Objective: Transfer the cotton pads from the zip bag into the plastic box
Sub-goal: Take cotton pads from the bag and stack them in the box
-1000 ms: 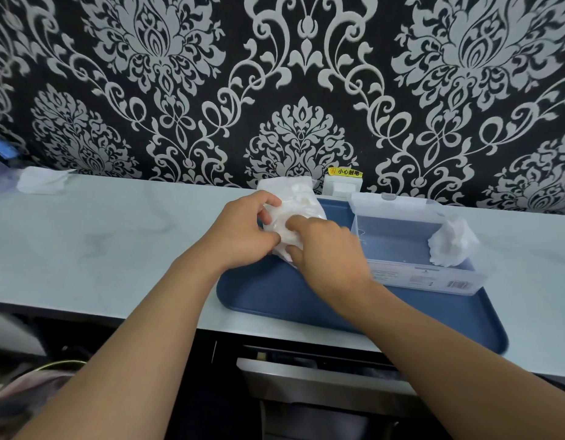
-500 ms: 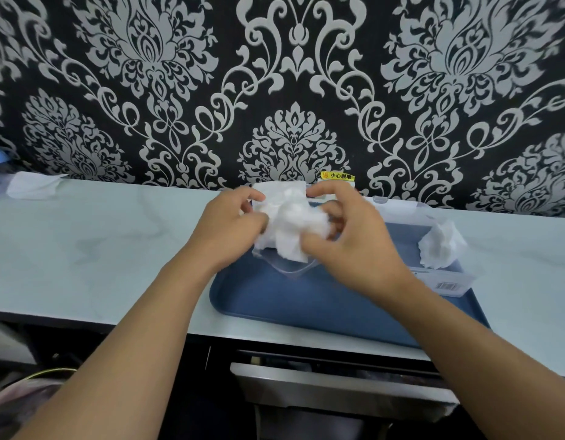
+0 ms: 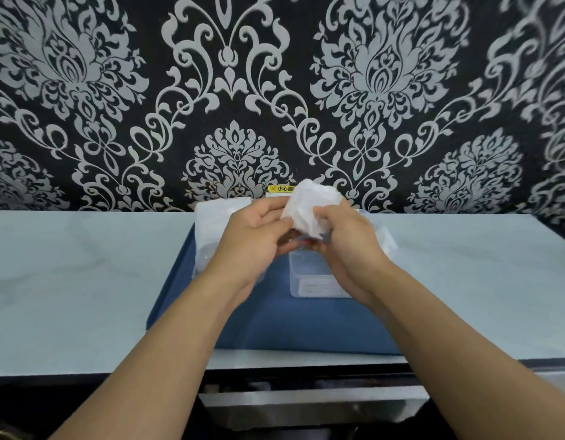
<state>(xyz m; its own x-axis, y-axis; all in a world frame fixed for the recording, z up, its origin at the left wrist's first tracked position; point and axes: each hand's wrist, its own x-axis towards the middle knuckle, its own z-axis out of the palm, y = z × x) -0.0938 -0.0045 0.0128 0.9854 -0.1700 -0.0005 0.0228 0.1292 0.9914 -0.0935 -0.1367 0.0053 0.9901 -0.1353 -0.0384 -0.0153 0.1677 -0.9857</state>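
Nearest, the tray [image 3: 275,325] is sitting on the surface [image 3: 84,281], the box [image 3: 309,281] on it. Above the box, the left hand [image 3: 252,242] and right hand [image 3: 344,246] are both pinching the pads [image 3: 309,208]. The bag [image 3: 211,230] is lying behind. Next, I judge: lowering them in, releasing the grip.

A pale marble counter [image 3: 84,281] carries a blue tray [image 3: 294,325].

Around our work area
We see a dark blue rectangular plastic tray [image 3: 294,325] lying on a pale marble-look countertop [image 3: 84,281], black wallpaper with silver damask patterns [image 3: 275,90] behind, a small yellow label [image 3: 279,188] at its foot, and a grey metal drawer front [image 3: 313,404] nearest us.
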